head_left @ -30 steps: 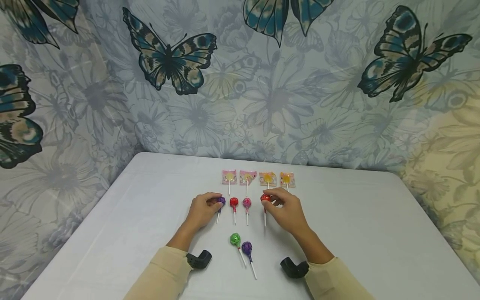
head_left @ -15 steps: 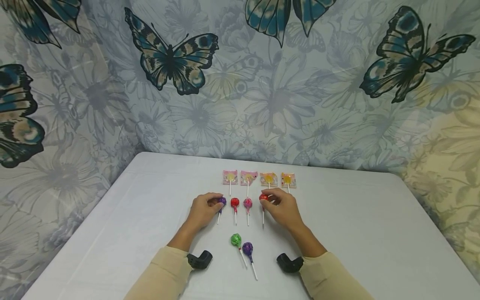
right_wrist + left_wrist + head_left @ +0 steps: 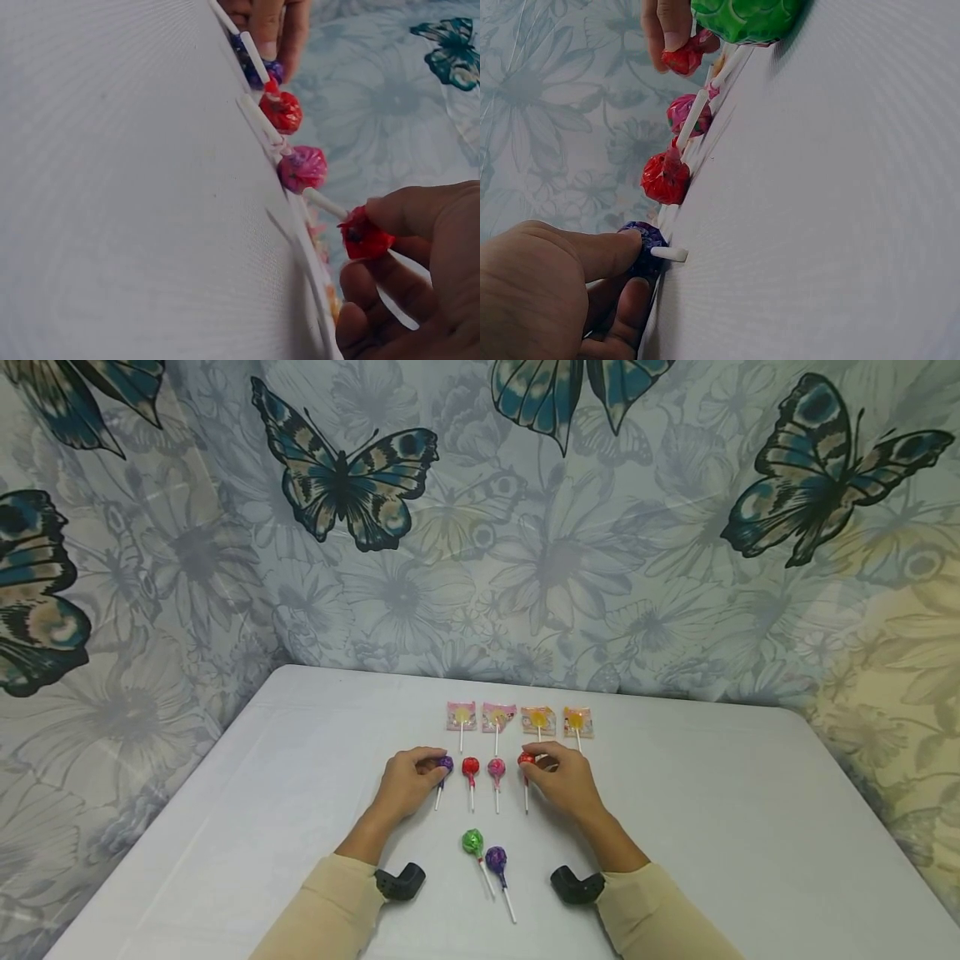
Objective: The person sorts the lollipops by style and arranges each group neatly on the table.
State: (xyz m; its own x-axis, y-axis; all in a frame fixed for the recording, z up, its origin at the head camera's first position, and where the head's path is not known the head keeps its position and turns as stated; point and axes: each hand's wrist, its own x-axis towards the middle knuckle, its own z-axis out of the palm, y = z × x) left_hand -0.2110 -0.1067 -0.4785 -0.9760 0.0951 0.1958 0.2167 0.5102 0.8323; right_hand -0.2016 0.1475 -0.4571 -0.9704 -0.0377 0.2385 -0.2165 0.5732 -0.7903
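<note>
My left hand (image 3: 407,783) pinches the head of a purple lollipop (image 3: 646,244) at the left end of a row. At the row's right end, my right hand (image 3: 564,779) holds a red lollipop (image 3: 365,234) by its wrapped head between thumb and fingers. Between the hands lie another red lollipop (image 3: 470,766) and a pink lollipop (image 3: 497,767), sticks pointing toward me. Closer to me, a green lollipop (image 3: 472,841) and a second purple lollipop (image 3: 496,859) lie side by side at a slant.
Behind the row, several flat-wrapped lollipops lie in a line, two in pink wrappers (image 3: 461,717) and two in orange wrappers (image 3: 577,722). They rest on a white table (image 3: 262,827). A butterfly-patterned wall covering (image 3: 555,568) rises behind it.
My right hand has shifted slightly left with the red lollipop, bringing it closer to the pink one. The left hand keeps its hold on the purple lollipop in about the same place.
</note>
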